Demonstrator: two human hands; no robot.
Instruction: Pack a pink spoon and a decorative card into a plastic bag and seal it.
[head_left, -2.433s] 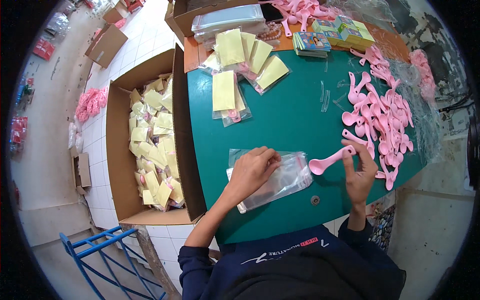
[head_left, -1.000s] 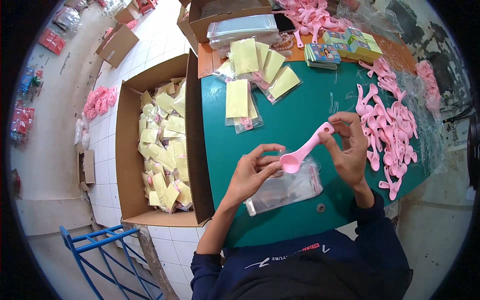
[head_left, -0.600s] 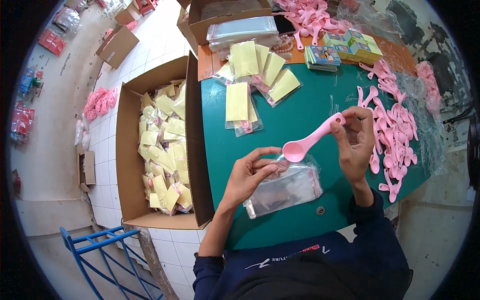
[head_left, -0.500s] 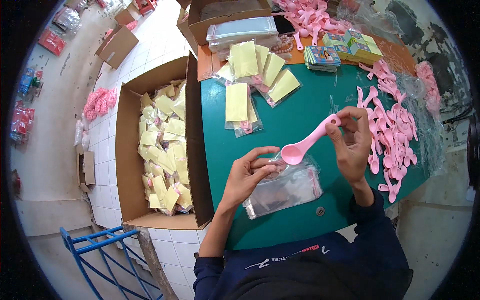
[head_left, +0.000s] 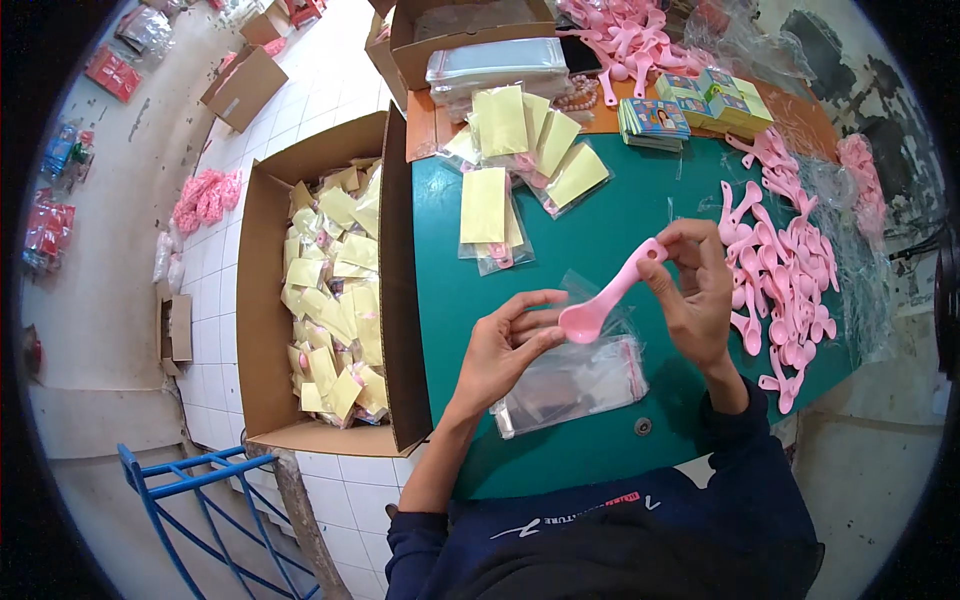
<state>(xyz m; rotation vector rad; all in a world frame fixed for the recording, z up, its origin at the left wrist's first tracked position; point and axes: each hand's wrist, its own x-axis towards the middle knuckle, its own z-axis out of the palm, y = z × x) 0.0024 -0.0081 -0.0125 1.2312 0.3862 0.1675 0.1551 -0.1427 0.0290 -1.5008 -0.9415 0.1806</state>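
Observation:
A pink measuring spoon (head_left: 605, 298) is held by its handle end in my right hand (head_left: 692, 290), thumb and fingers pinched on it. The spoon's bowl rests at the fingertips of my left hand (head_left: 512, 340), which is closed on a thin clear plastic bag (head_left: 578, 288) partly hidden behind the spoon. Whether the bowl is inside the bag I cannot tell. Below both hands lies a stack of clear plastic bags (head_left: 570, 395) on the green tabletop (head_left: 550, 462). To the right spreads a pile of pink spoons (head_left: 785, 270).
Left of the table stands a cardboard box (head_left: 398, 300) full of packed bags with yellow cards. More filled bags (head_left: 485, 205) lie at the table's far left. Card stacks (head_left: 655, 120) and more pink spoons (head_left: 625, 40) sit at the back. A blue metal frame (head_left: 190, 485) stands lower left.
My right hand has brought the spoon slightly left and down, its bowl now at my left fingertips. The bag's film shows raised behind the spoon. The view has shifted a little.

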